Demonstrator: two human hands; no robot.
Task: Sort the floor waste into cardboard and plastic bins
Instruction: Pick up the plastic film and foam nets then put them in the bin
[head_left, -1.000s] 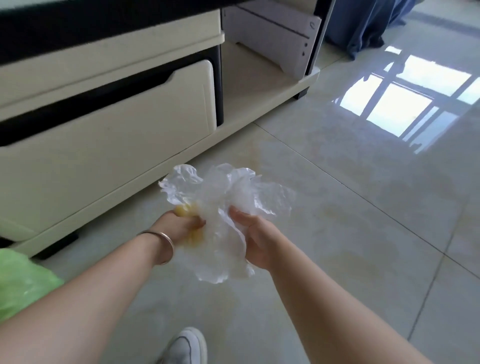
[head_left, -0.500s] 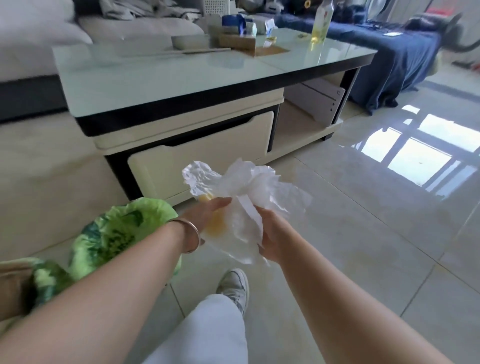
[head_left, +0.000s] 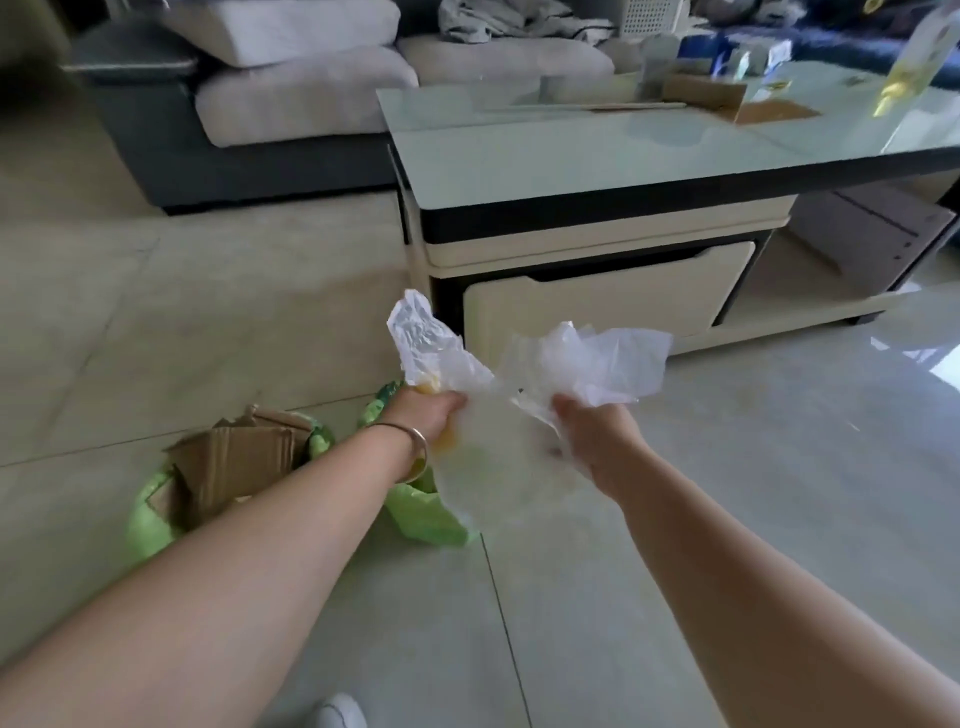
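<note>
floor: glossy pale tile | coffee table: glass-topped | sofa: grey

crinkly clear plastic film, glossy floor tiles

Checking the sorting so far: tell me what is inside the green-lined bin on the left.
Flattened brown cardboard pieces stick up out of the green-lined bin. What lies beneath them is covered, and the left forearm hides its near right edge.
</note>
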